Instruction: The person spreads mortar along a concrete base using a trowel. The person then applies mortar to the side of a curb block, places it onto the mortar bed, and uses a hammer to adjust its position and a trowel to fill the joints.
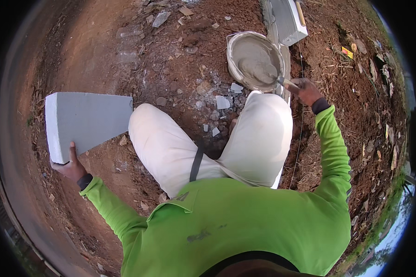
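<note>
My left hand [72, 168] grips the near corner of a large light grey block [92, 117], its thumb on the upper face and its fingers curled round the edge, partly hidden. The block is beside my left knee. With my right hand [306, 91] I hold a trowel [288, 84] by its handle. Its blade reaches over the rim into a round bucket [233, 69], where it is coated in wet grey mortar [256, 60]. The bucket stands just beyond my right knee.
Another grey block [287, 25] sits at the far right on a narrow mortar-smeared strip, with a wooden rod [300, 13] along its side. A thin string line [301, 134] runs past my right leg. Broken grey chips [223, 102] litter the reddish soil. A yellow wrapper [347, 52] lies at right.
</note>
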The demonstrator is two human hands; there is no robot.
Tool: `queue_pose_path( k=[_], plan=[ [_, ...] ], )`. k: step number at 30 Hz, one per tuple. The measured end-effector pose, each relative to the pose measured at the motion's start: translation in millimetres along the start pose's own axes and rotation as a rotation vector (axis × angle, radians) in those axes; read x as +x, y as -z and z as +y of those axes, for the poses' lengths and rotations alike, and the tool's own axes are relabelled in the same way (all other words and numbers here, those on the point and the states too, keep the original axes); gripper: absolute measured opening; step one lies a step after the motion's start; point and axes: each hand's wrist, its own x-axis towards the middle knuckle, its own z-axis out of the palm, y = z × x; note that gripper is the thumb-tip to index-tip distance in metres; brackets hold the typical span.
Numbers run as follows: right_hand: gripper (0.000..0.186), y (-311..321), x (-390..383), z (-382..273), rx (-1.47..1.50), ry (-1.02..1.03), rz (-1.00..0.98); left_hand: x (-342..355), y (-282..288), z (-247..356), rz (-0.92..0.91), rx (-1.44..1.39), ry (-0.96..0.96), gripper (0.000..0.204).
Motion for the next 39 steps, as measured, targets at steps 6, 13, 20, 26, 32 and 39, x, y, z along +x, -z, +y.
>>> queue_pose_path(
  k=[6, 13, 20, 26, 32, 39],
  plan=[
    [0.031, -70, 1, 27, 0.465, -0.058, 0.018, -10, 0, 16, -0.069, -0.266, 0.1, 0.088],
    [0.037, -119, -21, 79, 1.017, -0.007, 0.136, -14, -15, 10, -0.078, -0.299, 0.095, 0.091],
    [0.04, -107, -17, 57, 1.153, 0.173, 0.108, -16, -11, 9, -0.115, -0.265, 0.115, 0.088],
    [0.053, -62, 20, -46, 1.014, 0.485, -0.115, -24, -12, 27, -0.157, -0.371, 0.108, 0.084],
    [0.058, -66, 26, -264, 0.568, 0.931, -0.518, -23, -18, 49, -0.087, -0.34, 0.051, 0.085],
    [0.051, -172, 51, -397, -0.047, 1.663, -0.083, -28, -13, 45, -0.098, -0.509, 0.111, 0.086]
  ],
)
